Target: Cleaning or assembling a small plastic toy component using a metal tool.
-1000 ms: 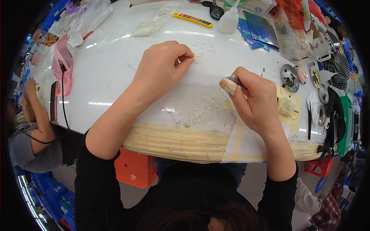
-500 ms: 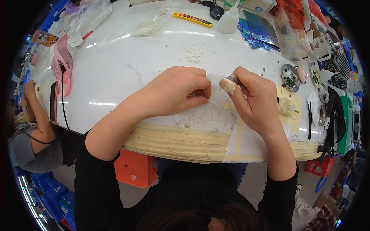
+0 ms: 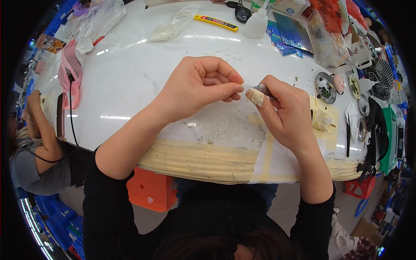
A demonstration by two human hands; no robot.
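Observation:
My left hand (image 3: 203, 86) is closed in a pinch above the white tabletop (image 3: 117, 91), thumb and forefinger tips brought together. Whatever lies between them is too small to make out. Close beside it on the right, my right hand (image 3: 286, 112) grips a small grey metal tool (image 3: 263, 89), mostly hidden by the fingers. Beige tape (image 3: 256, 97) wraps the right thumb. Tiny white bits (image 3: 223, 126) lie scattered on the table nearer to me, below the left hand. More white bits (image 3: 234, 55) show beyond that hand, partly covered by it.
A yellow cutter (image 3: 216, 23), a white squeeze bottle (image 3: 256, 25) and a plastic bag (image 3: 167, 32) lie farther back. Round metal dishes (image 3: 326, 88) stand at right. Yellow tape (image 3: 199, 160) covers the near edge. Another person's arm (image 3: 45, 130) is at far left.
My left hand has moved away from me and slightly right, off the nearer white bits and close to the tool. The right hand has stayed almost still.

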